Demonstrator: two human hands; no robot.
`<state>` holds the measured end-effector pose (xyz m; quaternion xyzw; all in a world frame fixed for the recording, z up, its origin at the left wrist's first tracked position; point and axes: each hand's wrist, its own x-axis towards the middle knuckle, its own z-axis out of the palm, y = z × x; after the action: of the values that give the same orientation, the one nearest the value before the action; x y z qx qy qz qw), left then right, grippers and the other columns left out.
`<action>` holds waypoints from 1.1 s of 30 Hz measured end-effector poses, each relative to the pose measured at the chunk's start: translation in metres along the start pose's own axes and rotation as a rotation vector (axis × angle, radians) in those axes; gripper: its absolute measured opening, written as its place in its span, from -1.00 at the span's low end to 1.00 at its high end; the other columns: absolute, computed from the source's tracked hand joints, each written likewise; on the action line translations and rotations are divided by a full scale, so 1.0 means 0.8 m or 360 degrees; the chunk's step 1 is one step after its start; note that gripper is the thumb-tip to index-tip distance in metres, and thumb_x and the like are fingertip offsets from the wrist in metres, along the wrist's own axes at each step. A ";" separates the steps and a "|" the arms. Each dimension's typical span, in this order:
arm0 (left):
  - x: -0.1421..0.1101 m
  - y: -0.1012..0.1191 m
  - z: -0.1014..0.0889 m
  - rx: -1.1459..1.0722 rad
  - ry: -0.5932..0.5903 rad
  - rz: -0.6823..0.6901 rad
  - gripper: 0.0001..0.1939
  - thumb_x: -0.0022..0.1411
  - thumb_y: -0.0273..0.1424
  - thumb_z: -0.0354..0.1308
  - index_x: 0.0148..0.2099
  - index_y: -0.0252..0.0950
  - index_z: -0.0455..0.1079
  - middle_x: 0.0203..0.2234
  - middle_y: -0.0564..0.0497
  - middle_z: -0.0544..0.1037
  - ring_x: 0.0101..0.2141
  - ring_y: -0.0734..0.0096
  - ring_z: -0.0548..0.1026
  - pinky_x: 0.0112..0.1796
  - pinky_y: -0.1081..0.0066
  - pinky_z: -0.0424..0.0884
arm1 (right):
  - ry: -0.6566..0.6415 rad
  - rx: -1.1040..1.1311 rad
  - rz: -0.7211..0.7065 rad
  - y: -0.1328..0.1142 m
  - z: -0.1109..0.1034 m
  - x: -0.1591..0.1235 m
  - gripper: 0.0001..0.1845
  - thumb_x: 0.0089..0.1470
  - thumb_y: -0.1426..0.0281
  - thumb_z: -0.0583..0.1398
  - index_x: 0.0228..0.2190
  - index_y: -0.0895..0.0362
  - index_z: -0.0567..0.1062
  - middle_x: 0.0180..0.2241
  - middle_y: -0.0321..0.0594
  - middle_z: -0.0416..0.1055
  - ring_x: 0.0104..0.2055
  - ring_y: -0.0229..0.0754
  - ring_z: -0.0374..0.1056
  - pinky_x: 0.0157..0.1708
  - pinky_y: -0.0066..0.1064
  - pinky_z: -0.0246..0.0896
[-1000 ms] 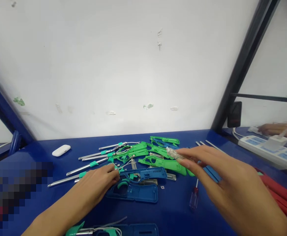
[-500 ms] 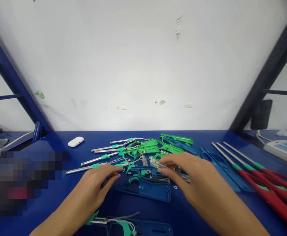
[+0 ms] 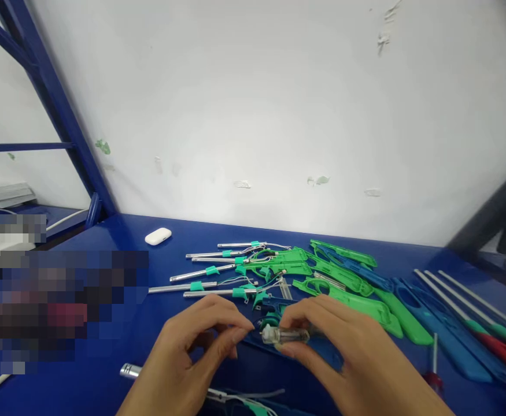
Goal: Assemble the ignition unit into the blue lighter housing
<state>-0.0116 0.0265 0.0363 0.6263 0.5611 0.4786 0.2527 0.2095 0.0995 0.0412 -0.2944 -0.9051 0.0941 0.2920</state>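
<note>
My right hand grips a small clear lighter fuel tank between thumb and fingers, its white valve end facing left. Just left of that valve, my left hand has thumb and index fingertip pinched together; whatever they hold, if anything, is too small to make out. Beyond the hands lie several metal lighter tubes with teal pieces and thin wires, beside green lighter shell halves. Blue shell parts are partly hidden under my right hand. Below my left hand lies another metal tube with wires, partly covered.
Red-handled lighters with long metal tubes lie at the right, beside blue shell halves. A screwdriver lies near them. A white case sits at the back left. Behind the blue table rises a white wall.
The view has turned, tilting the scene. My right hand has brought the fuel tank lower and closer, and my left fingers have come together near its valve.
</note>
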 end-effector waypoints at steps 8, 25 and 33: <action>-0.015 -0.010 -0.005 -0.0208 0.0064 -0.0392 -0.74 0.30 -0.09 0.29 -0.16 -0.15 0.60 -0.58 0.13 0.54 -0.55 0.49 0.51 -0.47 0.57 0.43 | 0.0075 -0.0026 -0.0204 -0.008 0.007 0.006 -0.74 0.45 0.30 0.06 -0.04 -0.11 0.54 -0.26 -0.37 0.59 -0.34 -0.24 0.57 -0.38 -0.47 0.53; -0.030 -0.012 -0.005 -0.0447 0.0057 -0.0621 -0.62 0.22 0.00 0.33 -0.16 -0.22 0.56 -0.66 0.15 0.39 -0.67 0.51 0.40 -0.60 0.56 0.40 | 0.0047 -0.0081 -0.0365 -0.016 0.018 0.012 -0.67 0.44 0.40 0.02 -0.14 -0.06 0.59 -0.25 -0.43 0.69 -0.32 -0.22 0.62 -0.17 -0.36 0.56; -0.030 0.002 -0.003 -0.0598 0.0129 -0.0678 -0.62 0.17 -0.03 0.39 -0.25 -0.25 0.51 -0.54 0.13 0.42 -0.65 0.64 0.27 -0.61 0.62 0.31 | 0.0116 -0.0111 -0.0334 -0.020 0.021 0.009 -0.66 0.48 0.37 0.01 -0.14 -0.07 0.58 -0.27 -0.46 0.68 -0.31 -0.23 0.60 -0.22 -0.42 0.51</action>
<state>-0.0112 0.0029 0.0308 0.4169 0.5912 0.5350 0.4364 0.1875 0.0911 0.0362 -0.2112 -0.9225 0.0208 0.3225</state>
